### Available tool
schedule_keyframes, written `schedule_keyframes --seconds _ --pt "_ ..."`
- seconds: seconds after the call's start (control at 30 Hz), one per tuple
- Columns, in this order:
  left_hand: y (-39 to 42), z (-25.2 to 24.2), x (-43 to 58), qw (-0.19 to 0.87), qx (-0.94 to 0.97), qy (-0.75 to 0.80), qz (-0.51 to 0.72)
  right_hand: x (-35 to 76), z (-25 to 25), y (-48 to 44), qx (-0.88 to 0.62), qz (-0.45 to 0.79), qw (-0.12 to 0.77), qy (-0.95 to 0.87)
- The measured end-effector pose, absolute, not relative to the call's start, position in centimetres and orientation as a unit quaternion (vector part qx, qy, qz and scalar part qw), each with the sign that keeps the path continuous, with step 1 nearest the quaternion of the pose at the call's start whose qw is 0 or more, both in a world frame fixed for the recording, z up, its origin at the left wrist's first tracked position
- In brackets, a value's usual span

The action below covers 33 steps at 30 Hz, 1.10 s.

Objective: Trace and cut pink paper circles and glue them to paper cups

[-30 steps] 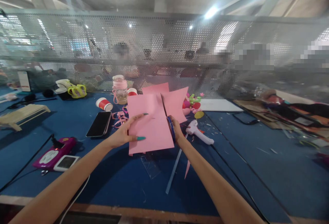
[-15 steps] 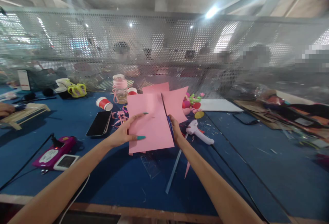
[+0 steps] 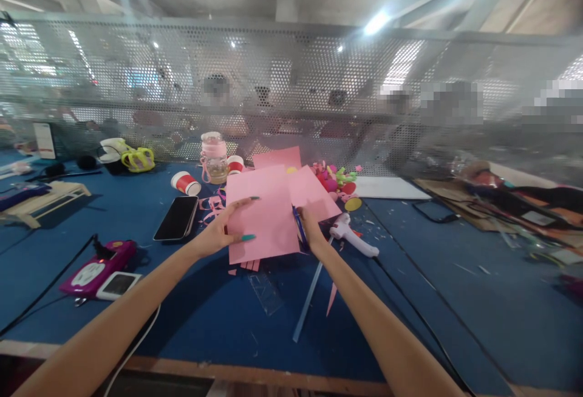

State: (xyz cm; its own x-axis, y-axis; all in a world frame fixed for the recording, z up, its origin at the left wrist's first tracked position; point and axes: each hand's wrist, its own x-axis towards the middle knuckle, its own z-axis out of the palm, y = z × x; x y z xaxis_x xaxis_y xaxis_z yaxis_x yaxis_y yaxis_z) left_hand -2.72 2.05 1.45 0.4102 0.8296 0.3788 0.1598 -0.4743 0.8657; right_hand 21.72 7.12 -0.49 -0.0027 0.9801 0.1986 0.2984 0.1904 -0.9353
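Hands meet at the middle of the blue-topped desk (image 3: 204, 318). The left hand (image 3: 218, 236) has the large pink paper sheet (image 3: 262, 215) by its left edge, with the fingers (image 3: 237, 206) clamped on it, the thumb across the near face and the teal nails showing. The sheet hangs low over the desk, tilted up towards the camera, with its bottom edge just above a few short pink paper strips (image 3: 248, 265).

The right hand (image 3: 314, 233) sits at the sheet's right edge with its fingers closed round the blue-handled scissors (image 3: 298, 227). The thin blade points up into the paper, and a second pink flap (image 3: 314, 193) spreads away to the right of it. I cannot tell how far the blades are parted.

Just right of that hand lies a white glue gun (image 3: 353, 236), nozzle away from the paper. Below the sheet, a clear plastic ruler (image 3: 265, 292) and a long pale-blue stick (image 3: 308, 300) lie flat on the desk. To the left are a black smartphone (image 3: 176, 218), face up, and a red-and-white paper cup (image 3: 185, 183) on its side. Further back stands a pink lidded bottle (image 3: 214, 159). A magenta power strip (image 3: 98, 266) sits near the left forearm. A perforated metal screen (image 3: 291, 81) closes off the far edge of the desk.
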Motion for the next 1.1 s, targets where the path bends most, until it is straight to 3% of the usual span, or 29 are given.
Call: schedule_keyframes --seconds 0.13,0.4,0.57,0.77,0.87,1.0,1.1 --pt "2.7 1.1 -3.0 0.357 0.724 0.362 0.467 21.6 0.7 5.5 -0.623 0.235 0.373 -0.646" --pt "4.3 0.7 -4.2 0.243 0.675 0.437 0.543 19.9 1.8 2.8 -0.676 0.048 0.140 -0.722" --pt "4.2 1.0 -4.6 0.247 0.674 0.406 0.566 19.8 3.2 1.9 -0.658 0.021 0.181 -0.731" --pt "4.1 0.8 -4.6 0.363 0.645 0.332 0.585 22.9 4.4 4.2 -0.626 -0.059 0.354 -0.693" --pt "4.2 0.8 -4.6 0.381 0.641 0.301 0.594 25.2 4.1 7.0 -0.691 -0.145 0.281 -0.649" --pt "4.4 1.0 -4.6 0.405 0.636 0.275 0.597 27.3 3.2 10.2 -0.731 -0.103 0.172 -0.652" --pt "4.6 0.8 -4.7 0.422 0.622 0.268 0.602 28.1 2.8 11.5 -0.738 -0.071 0.214 -0.636"
